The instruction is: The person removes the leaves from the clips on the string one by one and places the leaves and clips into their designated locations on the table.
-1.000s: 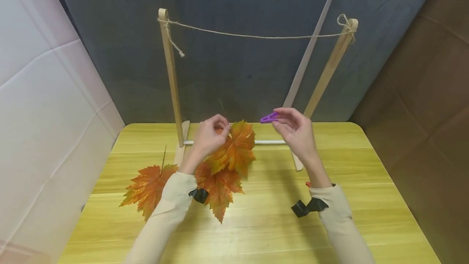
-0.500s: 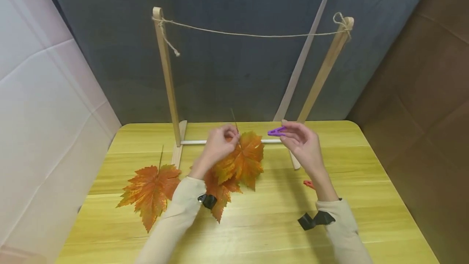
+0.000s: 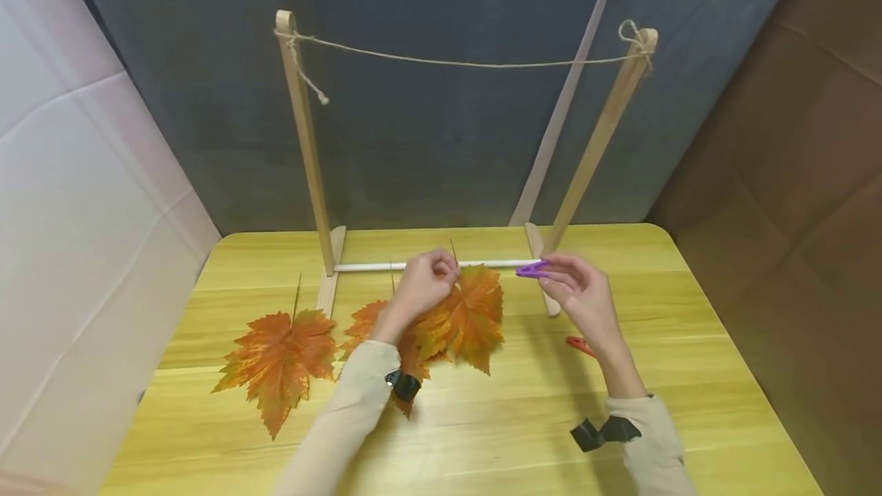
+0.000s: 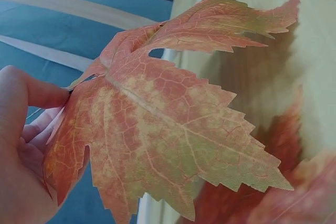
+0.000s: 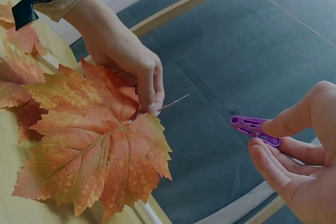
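My left hand [image 3: 429, 285] pinches an orange-red maple leaf [image 3: 470, 312] at the base of its stem. In the right wrist view the thin stem [image 5: 176, 101] pokes out past the fingertips and the leaf's blade [image 5: 94, 145] spreads below them. To the right, my right hand [image 3: 582, 289] holds a purple clothespin [image 3: 530, 270] between thumb and fingers, its nose pointing left toward the leaf. A gap separates clothespin and leaf. Under my left wrist lies a second maple leaf [image 3: 363, 320], partly hidden, and farther left a third leaf [image 3: 279, 362] rests flat on the table.
A wooden frame stands at the back, with a left post [image 3: 306, 151], a right post [image 3: 599, 144] and a white bottom rod [image 3: 372, 267]. Twine [image 3: 448, 62] runs between the post tops. A red clothespin [image 3: 580, 345] lies on the wooden table [image 3: 510, 427] by my right wrist.
Both hands have come lower and slightly right in the head view, carrying the leaf and purple clothespin. More of the lying leaves and the red clothespin now shows.
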Motion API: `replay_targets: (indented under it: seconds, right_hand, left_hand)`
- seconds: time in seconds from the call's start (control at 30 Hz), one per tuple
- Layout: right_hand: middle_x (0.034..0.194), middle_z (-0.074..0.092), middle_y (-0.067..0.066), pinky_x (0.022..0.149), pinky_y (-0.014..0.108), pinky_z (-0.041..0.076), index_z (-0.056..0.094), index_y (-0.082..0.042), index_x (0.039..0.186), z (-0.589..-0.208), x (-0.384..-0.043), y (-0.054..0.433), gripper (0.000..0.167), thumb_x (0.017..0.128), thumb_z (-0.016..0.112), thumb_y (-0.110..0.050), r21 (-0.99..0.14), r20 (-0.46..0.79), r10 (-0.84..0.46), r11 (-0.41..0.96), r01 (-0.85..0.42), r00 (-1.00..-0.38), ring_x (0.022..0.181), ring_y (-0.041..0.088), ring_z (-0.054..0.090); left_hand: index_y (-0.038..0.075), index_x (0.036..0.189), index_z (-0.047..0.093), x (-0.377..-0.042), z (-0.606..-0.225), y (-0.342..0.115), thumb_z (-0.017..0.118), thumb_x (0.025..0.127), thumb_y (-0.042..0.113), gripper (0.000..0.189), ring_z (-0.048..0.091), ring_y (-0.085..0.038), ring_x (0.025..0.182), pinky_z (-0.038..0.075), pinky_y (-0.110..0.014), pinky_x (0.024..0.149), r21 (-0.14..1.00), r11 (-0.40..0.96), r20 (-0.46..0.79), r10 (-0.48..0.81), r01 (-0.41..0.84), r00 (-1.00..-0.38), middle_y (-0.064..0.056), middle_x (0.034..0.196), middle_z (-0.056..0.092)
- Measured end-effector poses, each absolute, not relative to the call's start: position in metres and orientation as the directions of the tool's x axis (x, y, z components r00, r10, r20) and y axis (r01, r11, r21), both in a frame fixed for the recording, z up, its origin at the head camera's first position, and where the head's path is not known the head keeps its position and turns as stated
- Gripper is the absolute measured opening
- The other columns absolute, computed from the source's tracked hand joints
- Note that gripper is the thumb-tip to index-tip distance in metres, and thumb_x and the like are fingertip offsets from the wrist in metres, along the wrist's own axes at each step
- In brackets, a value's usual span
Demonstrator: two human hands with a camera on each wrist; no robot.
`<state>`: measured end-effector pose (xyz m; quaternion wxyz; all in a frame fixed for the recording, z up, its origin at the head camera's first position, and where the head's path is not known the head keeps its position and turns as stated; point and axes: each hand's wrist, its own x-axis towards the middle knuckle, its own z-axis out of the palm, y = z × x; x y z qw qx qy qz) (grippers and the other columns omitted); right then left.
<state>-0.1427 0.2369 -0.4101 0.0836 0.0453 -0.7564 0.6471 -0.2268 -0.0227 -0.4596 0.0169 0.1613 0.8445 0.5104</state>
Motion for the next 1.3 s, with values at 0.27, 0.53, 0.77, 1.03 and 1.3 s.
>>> replay_targets:
  seconds: [0.27, 0.53, 0.77, 1.03, 1.3]
  right_hand:
    - [0.125, 0.063, 0.031, 0.09, 0.019, 0.055, 0.057, 0.012, 0.129, -0.429, -0.134, 0.247, 0.04, 0.091, 0.066, 0.006, -0.979, 0.115, 0.042, 0.175, -0.106, -0.993, 0.098, 0.002, 0.069]
    - [0.125, 0.064, 0.029, 0.087, 0.02, 0.056, 0.055, 0.011, 0.131, -0.451, -0.121, 0.26, 0.041, 0.091, 0.066, 0.005, -0.982, 0.036, 0.06, 0.189, -0.024, -0.998, 0.101, 0.009, 0.071]
    - [0.118, 0.068, 0.021, 0.083, 0.022, 0.058, 0.054, 0.015, 0.13, -0.47, -0.106, 0.273, 0.043, 0.089, 0.066, 0.009, -0.985, -0.008, 0.091, 0.168, 0.023, -0.996, 0.097, 0.005, 0.071]
    - [0.127, 0.06, 0.037, 0.088, 0.019, 0.056, 0.052, 0.016, 0.131, -0.492, -0.088, 0.291, 0.042, 0.09, 0.061, 0.013, -0.976, -0.001, 0.092, 0.218, 0.021, -0.996, 0.095, 0.0, 0.069]
    - [0.127, 0.064, 0.03, 0.088, 0.019, 0.055, 0.054, 0.009, 0.133, -0.511, -0.075, 0.304, 0.045, 0.09, 0.065, 0.006, -0.963, -0.103, 0.092, 0.241, 0.123, -0.99, 0.102, 0.015, 0.072]
  left_hand:
    - [0.01, 0.096, 0.067, -0.226, -0.481, -0.009, 0.064, 0.095, 0.012, 0.004, 0.066, -0.015, 0.08, 0.052, -0.029, 0.072, 0.88, 0.424, 0.088, 0.3, 0.216, -0.95, -0.002, 0.084, 0.071]
    - [0.006, 0.1, 0.067, -0.224, -0.499, 0.004, 0.063, 0.096, 0.011, 0.008, 0.066, -0.017, 0.08, 0.054, -0.03, 0.073, 0.873, 0.422, 0.104, 0.326, 0.243, -0.94, -0.006, 0.089, 0.071]
    - [0.007, 0.097, 0.07, -0.222, -0.511, 0.014, 0.068, 0.094, 0.012, 0.007, 0.066, -0.016, 0.08, 0.055, -0.028, 0.074, 0.842, 0.476, 0.11, 0.308, 0.253, -0.945, -0.006, 0.089, 0.071]
    - [0.007, 0.098, 0.07, -0.223, -0.518, 0.02, 0.067, 0.095, 0.014, 0.008, 0.063, -0.016, 0.08, 0.054, -0.031, 0.074, 0.827, 0.512, 0.072, 0.315, 0.233, -0.946, -0.007, 0.091, 0.07]
    - [0.007, 0.098, 0.07, -0.22, -0.525, 0.029, 0.067, 0.095, 0.015, 0.009, 0.063, -0.014, 0.08, 0.054, -0.03, 0.073, 0.828, 0.517, 0.045, 0.322, 0.216, -0.946, -0.006, 0.09, 0.071]
